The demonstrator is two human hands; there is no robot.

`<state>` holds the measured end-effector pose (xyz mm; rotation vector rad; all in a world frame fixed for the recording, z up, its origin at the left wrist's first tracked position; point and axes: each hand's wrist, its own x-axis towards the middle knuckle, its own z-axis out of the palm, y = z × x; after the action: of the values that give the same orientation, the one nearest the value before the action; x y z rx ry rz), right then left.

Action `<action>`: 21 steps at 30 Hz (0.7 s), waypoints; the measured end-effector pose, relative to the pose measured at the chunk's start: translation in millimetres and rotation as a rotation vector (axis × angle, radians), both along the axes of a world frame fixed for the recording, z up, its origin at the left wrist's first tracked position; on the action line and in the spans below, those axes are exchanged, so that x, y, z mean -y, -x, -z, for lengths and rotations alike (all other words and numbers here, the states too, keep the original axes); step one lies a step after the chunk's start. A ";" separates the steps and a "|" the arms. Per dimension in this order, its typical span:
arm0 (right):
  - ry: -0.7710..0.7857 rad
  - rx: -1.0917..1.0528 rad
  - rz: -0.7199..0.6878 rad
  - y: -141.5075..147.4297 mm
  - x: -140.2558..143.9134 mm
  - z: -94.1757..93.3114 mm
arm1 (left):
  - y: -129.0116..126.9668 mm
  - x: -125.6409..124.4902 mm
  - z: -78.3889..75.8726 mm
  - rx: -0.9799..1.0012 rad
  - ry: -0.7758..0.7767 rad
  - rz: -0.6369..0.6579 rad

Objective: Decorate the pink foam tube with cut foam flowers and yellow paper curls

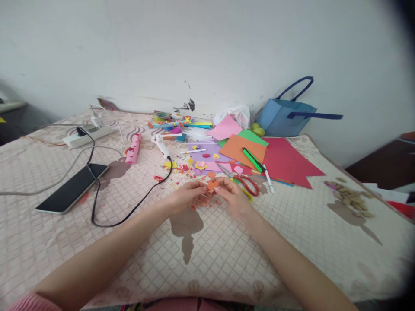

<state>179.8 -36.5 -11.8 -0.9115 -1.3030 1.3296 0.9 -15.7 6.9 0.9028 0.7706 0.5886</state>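
Between my two hands is a small orange paper cutout [212, 185], pinched at its edges above the tablecloth. The fingers of my left hand [190, 196] are closed at its left side, and my right hand [234, 196] grips its right side with thumb and fingers. Just beyond lies another orange paper piece [211, 174]. Red-handled scissors [248, 185] rest open beside my right hand. Small paper scraps [181, 169] and a yellow paper flower [200, 165] are scattered behind my hands.
A white glue gun [161, 146] trails a black cord to a power strip [86, 137]. A dark tablet [73, 188] lies left. Coloured sheets [288, 160], a green cutter [253, 159] and a white marker [269, 179] lie right, with a blue bag [285, 116] and peanuts [350, 196] beyond.
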 end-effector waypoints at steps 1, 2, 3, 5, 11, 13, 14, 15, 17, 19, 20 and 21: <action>-0.001 0.020 0.023 -0.6 -0.5 -0.2 | -0.3 -0.1 0.4 -0.032 -0.085 -0.054; 0.001 0.044 0.041 -1.1 -0.8 -0.9 | -0.4 -0.4 0.7 -0.058 -0.159 -0.094; 0.006 0.071 0.054 -1.4 -0.8 -1.8 | -0.4 -0.8 1.0 -0.080 -0.217 -0.110; 0.020 0.124 0.063 -1.5 -0.2 -3.6 | -0.2 -1.3 1.3 -0.106 -0.282 -0.080; 0.050 0.143 0.022 -0.6 2.2 -4.0 | -0.9 -0.7 3.3 -0.126 -0.294 -0.025; 0.098 0.083 0.007 -1.6 2.2 -4.1 | -1.3 -0.7 3.6 -0.120 -0.265 -0.078; 0.126 0.066 -0.020 -2.2 1.9 -4.3 | -1.4 -0.8 3.6 -0.115 -0.260 -0.105; 0.147 0.062 -0.047 -2.9 1.5 -4.3 | -1.5 -0.8 3.5 -0.110 -0.260 -0.124; 0.157 0.081 -0.082 -4.2 0.3 -3.7 | -1.8 -0.6 3.1 -0.109 -0.266 -0.143; 0.139 0.105 -0.078 -5.2 -1.2 -2.0 | -2.2 -0.5 3.1 -0.108 -0.258 -0.143; 0.129 0.116 -0.067 -5.7 -1.9 -0.9 | -2.5 -0.6 3.3 -0.102 -0.247 -0.146; 0.123 0.128 -0.058 -6.1 -2.4 0.1 | -2.8 -0.8 3.8 -0.091 -0.234 -0.153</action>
<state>185.8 -34.1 -11.9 -1.0652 -1.3656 1.4292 3.7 -14.9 3.1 1.0974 0.8705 0.7880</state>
